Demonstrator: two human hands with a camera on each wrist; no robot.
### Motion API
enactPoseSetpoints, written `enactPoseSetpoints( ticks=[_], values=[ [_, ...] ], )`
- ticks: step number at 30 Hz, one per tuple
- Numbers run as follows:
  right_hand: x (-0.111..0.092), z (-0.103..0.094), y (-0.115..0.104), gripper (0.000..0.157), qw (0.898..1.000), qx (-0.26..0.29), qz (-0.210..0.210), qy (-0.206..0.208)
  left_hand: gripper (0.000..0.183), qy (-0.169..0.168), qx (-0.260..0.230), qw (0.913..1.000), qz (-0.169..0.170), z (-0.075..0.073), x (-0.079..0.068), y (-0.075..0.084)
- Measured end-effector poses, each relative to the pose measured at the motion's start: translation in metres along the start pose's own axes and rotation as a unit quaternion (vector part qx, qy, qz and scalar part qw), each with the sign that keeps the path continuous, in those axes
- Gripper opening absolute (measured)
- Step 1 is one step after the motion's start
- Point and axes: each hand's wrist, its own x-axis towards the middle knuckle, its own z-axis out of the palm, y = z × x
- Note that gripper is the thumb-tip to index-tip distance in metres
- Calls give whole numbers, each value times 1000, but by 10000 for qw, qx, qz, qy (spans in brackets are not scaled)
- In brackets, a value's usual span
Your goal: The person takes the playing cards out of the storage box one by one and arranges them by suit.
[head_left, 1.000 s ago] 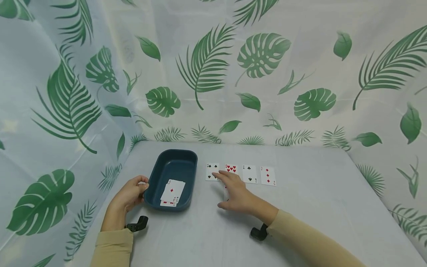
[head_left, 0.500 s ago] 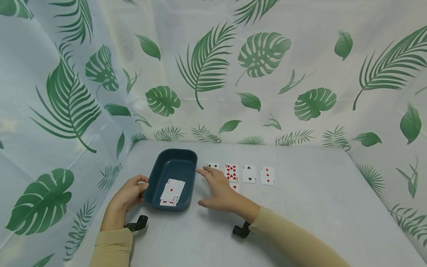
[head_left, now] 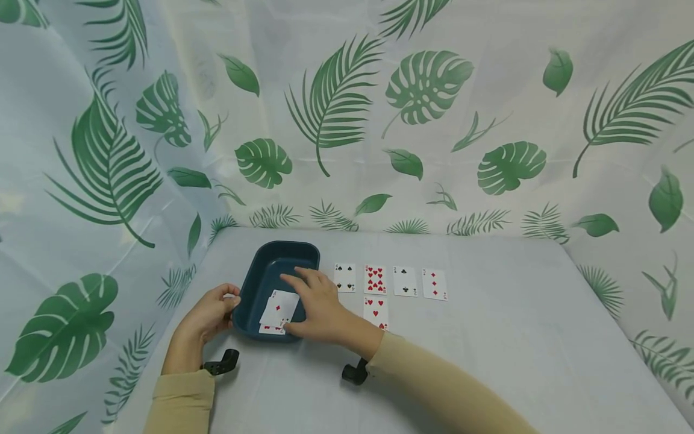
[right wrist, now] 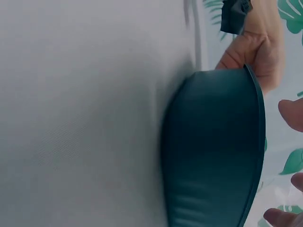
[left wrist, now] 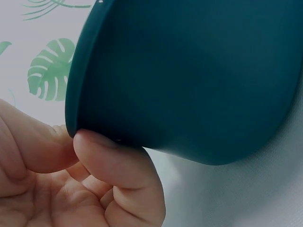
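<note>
My left hand [head_left: 208,313] pinches the left rim of a dark blue plastic bin [head_left: 253,265] between thumb and fingers; in the left wrist view the bin's wall [left wrist: 189,85] fills much of the frame. Over the bin's right side reaches my right hand [head_left: 320,304], fingers spread and holding nothing. Inside the bin lie a few overlapping playing cards [head_left: 278,308], an ace of diamonds on top. The right wrist view has my right fingertips [right wrist: 293,113] at its edge, near the bin's rim.
To the right of the bin, a four of spades [head_left: 344,278], a hearts card [head_left: 375,279], a two of clubs [head_left: 405,281] and a three of diamonds [head_left: 435,284] lie in a row. Below them is another hearts card [head_left: 375,311]. A leaf-print sheet hangs behind the white table [head_left: 515,337].
My right hand has moved left from above the card row to over the bin, uncovering the four of spades and the lower hearts card. My left hand stays on the rim.
</note>
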Motion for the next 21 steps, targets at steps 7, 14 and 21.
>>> enactPoseSetpoints(
  ticks=[7, 14, 21],
  values=[
    [19, 13, -10, 97, 9974, -686, -209, -26, 18, -53, -13, 10000, 36, 0, -1, 1],
    [35, 23, -11, 101, 9930, -1121, -329, -176, 15, -7, -27, 10000, 76, 1, -2, 2],
    [47, 34, -16, 105, 9850, -1654, -365, -317, 16, -81, -61, 9999, 93, -1, -4, 3]
  ],
)
